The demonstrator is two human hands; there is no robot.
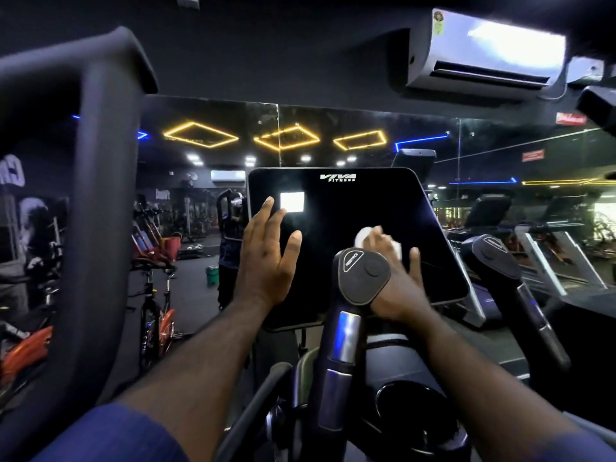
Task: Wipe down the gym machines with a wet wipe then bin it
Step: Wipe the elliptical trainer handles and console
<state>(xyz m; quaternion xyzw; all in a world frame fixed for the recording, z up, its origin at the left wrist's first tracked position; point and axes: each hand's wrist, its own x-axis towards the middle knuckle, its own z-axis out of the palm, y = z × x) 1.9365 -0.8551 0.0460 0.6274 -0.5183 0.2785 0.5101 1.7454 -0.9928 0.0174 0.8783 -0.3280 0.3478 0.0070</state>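
Note:
A black glossy console screen (350, 208) of the gym machine, marked VIVA FITNESS, stands tilted in front of me. My left hand (266, 258) lies flat on its left side with straight fingers. My right hand (400, 281) presses a white wet wipe (363, 236) against the screen's lower middle; its fingers are blurred and partly hidden behind a black handle knob (363, 275).
A thick black handlebar loop (100, 195) rises at the left. A second handle (500, 258) stands at the right. A wall mirror (200, 181) reflects bikes and a green bin (212, 274). An air conditioner (483, 58) hangs above right; treadmills (560, 255) stand at the right.

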